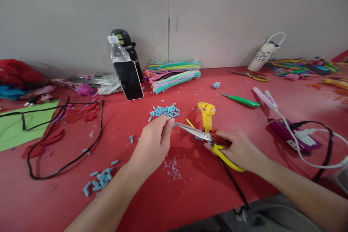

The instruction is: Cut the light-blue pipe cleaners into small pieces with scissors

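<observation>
Near the middle, my left hand [154,141] pinches a small blue piece between thumb and fingertips. The tips of the scissors [194,131] reach this piece from the right. My right hand [239,150] is wrapped round their yellow and red handles. Just behind the scissors stands a yellow glue gun [207,116]. A pile of short blue pieces [165,110] lies beyond my left hand, and longer blue pieces [102,179] lie beside my left forearm. Tiny pale bits [173,168] are scattered between my hands.
Bundled pipe cleaners [176,78] lie near the wall, right of a propped phone [132,79]. A green-handled cutter [244,100] and a purple power strip [288,134] are at right. A black cable [102,123] loops across the left; the glue gun's cord runs toward the front edge.
</observation>
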A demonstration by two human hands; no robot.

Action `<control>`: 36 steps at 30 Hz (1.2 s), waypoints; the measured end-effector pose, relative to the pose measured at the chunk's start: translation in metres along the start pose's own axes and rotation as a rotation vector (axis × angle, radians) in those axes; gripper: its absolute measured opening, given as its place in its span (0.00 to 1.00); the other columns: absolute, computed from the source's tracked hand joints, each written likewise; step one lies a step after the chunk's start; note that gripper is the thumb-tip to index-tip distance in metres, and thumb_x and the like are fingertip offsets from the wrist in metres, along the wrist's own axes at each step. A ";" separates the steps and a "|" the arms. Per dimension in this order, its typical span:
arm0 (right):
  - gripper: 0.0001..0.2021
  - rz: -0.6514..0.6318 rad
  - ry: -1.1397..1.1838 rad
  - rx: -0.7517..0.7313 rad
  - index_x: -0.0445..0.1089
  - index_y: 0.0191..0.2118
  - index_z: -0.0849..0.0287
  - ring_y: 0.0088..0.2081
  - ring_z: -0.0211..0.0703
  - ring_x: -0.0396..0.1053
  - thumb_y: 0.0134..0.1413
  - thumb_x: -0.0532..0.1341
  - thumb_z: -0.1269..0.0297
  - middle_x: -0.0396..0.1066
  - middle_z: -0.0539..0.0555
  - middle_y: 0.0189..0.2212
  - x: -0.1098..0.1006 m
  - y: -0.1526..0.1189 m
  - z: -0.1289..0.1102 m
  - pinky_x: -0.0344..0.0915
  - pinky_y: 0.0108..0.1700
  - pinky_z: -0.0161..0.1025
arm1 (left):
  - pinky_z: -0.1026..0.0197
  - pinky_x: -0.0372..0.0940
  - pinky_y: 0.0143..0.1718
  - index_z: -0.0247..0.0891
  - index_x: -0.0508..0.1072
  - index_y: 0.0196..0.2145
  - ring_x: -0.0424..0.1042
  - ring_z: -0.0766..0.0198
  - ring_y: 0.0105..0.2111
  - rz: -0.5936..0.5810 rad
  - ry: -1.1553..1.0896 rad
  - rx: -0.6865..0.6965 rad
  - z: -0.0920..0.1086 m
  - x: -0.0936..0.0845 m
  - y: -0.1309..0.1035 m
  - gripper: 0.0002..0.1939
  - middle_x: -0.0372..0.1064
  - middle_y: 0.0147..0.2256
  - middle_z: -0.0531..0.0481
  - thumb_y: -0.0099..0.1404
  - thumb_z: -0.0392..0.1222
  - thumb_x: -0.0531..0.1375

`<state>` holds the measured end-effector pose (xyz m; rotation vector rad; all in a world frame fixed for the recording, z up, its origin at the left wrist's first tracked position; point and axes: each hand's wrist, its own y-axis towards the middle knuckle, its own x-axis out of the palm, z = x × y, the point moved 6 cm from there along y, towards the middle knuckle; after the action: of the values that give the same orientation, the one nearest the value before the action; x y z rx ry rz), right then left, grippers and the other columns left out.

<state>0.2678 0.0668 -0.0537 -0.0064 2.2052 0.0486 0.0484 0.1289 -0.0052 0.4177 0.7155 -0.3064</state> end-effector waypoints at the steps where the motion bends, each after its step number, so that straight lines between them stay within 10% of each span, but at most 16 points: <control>1: 0.17 -0.003 -0.007 -0.001 0.59 0.22 0.58 0.23 0.33 0.47 0.50 0.60 0.52 0.49 0.45 0.19 0.000 0.000 0.000 0.47 0.23 0.31 | 0.64 0.51 0.27 0.38 0.58 0.27 0.54 0.69 0.24 0.002 0.000 0.000 0.000 0.000 0.000 0.15 0.55 0.24 0.55 0.71 0.45 0.46; 36: 0.17 0.006 0.043 0.008 0.57 0.21 0.58 0.23 0.33 0.48 0.49 0.62 0.54 0.50 0.45 0.19 0.000 -0.001 0.001 0.48 0.22 0.31 | 0.65 0.55 0.29 0.38 0.62 0.29 0.61 0.69 0.27 0.047 -0.025 0.006 -0.003 -0.002 0.000 0.13 0.62 0.26 0.54 0.70 0.46 0.49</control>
<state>0.2687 0.0662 -0.0546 0.0034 2.2480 0.0437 0.0452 0.1310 -0.0062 0.4354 0.6792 -0.2692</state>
